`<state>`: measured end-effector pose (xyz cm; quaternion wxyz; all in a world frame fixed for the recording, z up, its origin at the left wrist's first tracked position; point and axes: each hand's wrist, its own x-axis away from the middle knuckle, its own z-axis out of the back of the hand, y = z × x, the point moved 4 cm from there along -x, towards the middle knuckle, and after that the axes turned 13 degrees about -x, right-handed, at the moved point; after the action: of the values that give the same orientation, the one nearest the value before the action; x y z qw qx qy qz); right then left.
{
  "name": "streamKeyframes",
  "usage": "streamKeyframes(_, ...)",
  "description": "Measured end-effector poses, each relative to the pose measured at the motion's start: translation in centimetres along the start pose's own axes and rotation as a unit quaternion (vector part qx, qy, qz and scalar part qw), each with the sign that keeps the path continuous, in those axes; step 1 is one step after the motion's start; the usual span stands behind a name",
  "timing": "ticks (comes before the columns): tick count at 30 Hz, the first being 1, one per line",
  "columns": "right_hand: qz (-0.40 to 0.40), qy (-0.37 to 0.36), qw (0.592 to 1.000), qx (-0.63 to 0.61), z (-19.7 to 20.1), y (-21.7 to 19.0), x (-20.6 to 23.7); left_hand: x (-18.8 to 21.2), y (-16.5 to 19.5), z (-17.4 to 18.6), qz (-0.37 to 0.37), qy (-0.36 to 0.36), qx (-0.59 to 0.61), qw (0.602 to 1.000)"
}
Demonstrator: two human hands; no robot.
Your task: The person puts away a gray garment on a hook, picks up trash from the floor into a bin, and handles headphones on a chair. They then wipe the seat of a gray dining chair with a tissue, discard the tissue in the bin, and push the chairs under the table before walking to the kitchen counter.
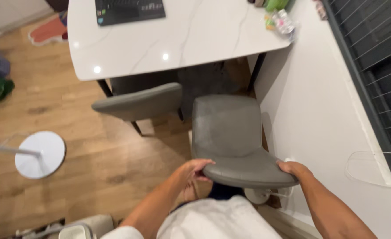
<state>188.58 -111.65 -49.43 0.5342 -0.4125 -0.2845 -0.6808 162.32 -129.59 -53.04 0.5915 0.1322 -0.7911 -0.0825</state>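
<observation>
On the far left we see a round white lamp base (40,154) on the wood floor (93,172). Next comes the white table (169,40) with a dark keyboard (129,9) on top. One grey chair (138,104) sits tucked part way under it.

Then come our hands. Our left hand (195,170) holds the left end of the back of a second grey chair (228,128). Our fingers (204,163) curl over the top edge there, closed on it. Our right hand (295,169) holds the right end of the same back, and its fingers wrap round the edge too.

This chair is right in front of us, just past our hands. Its seat points away from us, toward the table. The back runs sideways, from one hand to the other, so each hand has one end. Both hands are just as near to it. The chair stands a little out from the table, close to the white wall (310,110) on the right.

A small see-through bag (284,22) lies on the far right corner of the table. On the far right we see a dark window with thin lines (377,57).
</observation>
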Motion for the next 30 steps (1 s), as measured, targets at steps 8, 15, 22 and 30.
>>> streamKeyframes(8, 0.032, 0.077, 0.995, 0.054, 2.7, -3.4, -0.4, 1.5, 2.6, 4.9, -0.070, 0.058, 0.024, 0.996)
streamKeyframes(15, 0.029, 0.153, 0.987, 0.024, 6.6, -6.7, -2.0, 2.1, 5.8, 7.1, -0.114, 0.084, 0.015, 0.990)
streamKeyframes(22, 0.061, 0.140, 0.988, 0.006, 11.4, -14.1, -7.5, -0.9, 13.9, 12.7, -0.138, 0.141, 0.032, 0.980)
streamKeyframes(30, 0.062, 0.131, 0.989, 0.030, 21.1, -25.5, -13.4, -4.5, 24.1, 16.9, -0.141, 0.170, 0.102, 0.970)
